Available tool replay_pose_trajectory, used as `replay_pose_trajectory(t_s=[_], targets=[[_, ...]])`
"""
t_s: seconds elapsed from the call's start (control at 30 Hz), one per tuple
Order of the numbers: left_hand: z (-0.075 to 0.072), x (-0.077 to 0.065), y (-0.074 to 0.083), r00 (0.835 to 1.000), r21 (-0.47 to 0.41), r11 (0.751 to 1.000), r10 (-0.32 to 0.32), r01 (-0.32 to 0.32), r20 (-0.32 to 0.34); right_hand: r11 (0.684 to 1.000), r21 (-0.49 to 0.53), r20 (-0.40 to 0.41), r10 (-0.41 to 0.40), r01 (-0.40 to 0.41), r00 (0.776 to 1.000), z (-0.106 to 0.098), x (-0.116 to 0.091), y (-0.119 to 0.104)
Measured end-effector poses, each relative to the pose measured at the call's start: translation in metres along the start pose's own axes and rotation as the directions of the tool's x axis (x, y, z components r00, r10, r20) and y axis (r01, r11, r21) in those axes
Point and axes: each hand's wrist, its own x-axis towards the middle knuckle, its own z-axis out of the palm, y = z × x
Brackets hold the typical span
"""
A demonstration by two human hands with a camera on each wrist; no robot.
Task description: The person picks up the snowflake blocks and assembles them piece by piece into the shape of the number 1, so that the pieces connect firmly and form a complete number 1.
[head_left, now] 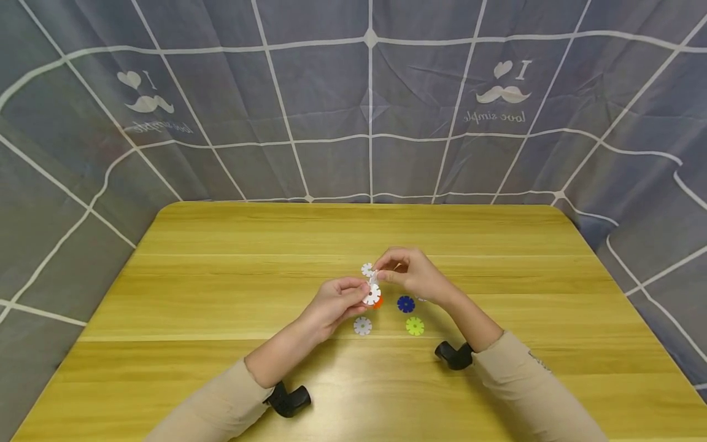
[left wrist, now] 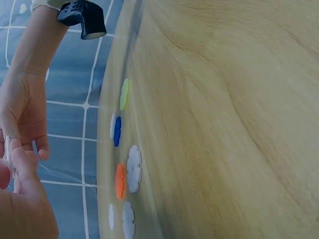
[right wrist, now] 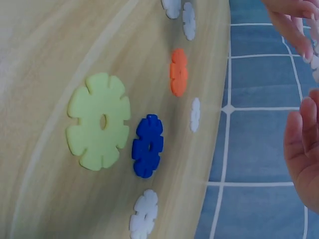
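A: What is sitting nearest?
B: Black wrist mounts (head_left: 291, 400) by the sleeves (head_left: 221, 402). Beyond them, a near white disc (head_left: 361, 332) and a yellow-green disc (head_left: 415, 332) are lying on the counter (head_left: 221, 276).
A: Next out?
B: A blue disc (head_left: 402, 304) is lying just past the yellow-green one. The left hand (head_left: 331, 302) is pinching a notched white disc (head_left: 374, 298) above the counter; an orange disc (head_left: 378, 302) is showing partly behind it.
A: And the right hand (head_left: 413, 270)?
B: Pinching a second white piece (head_left: 374, 278), nearly edge-on, at the notched disc's far edge. Whether slots are engaging: cannot tell; fingertips are crowding the joint.
A: Farthest?
B: A far white disc (head_left: 364, 270) is lying just past the hands; a gray curtain (head_left: 420, 166) is hanging behind.
A: Failure modes?
B: Judgement: if notches are meeting at a slant, the pieces could be skidding apart. Uneven pressure could be twisting the notched disc out of the left pinch, the thin rim offering little grip. A dropped piece could be landing among lookalike white discs.
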Motion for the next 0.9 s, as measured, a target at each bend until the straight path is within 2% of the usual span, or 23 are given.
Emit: replay_pose_trajectory(t_s=[0.07, 0.17, 0.43, 0.73, 0.9], targets=[[-0.0007, -0.0021, 0.0005, 0.999, -0.001, 1.000, 0.017, -0.017, 0.040, 1.000, -0.001, 0.002, -0.008, 0.008, 1.000, 0.0007, -0.0009, 0.0011], [0.0003, -0.0038, 0.0026, 0.997, 0.007, 1.000, 0.024, -0.025, 0.066, 1.000, -0.008, 0.003, -0.017, 0.017, 1.000, 0.0011, -0.0014, 0.0025], [0.0062, 0.0011, 0.0035, 0.999, 0.041, 0.999, -0.028, 0.027, 0.032, 0.999, -0.018, 0.021, -0.032, 0.032, 0.999, 0.0002, -0.0034, 0.0043], [0.0063, -0.0009, 0.0019, 0.997, 0.075, 0.997, -0.031, 0.025, 0.074, 0.999, 0.003, 0.061, -0.052, 0.052, 0.997, 0.0012, -0.0055, 0.0072], [0.0062, -0.0006, -0.0003, 0.993, 0.102, 0.994, -0.037, 0.026, 0.108, 1.000, -0.006, 0.081, -0.018, 0.018, 0.997, -0.0047, -0.0098, 0.0090]])
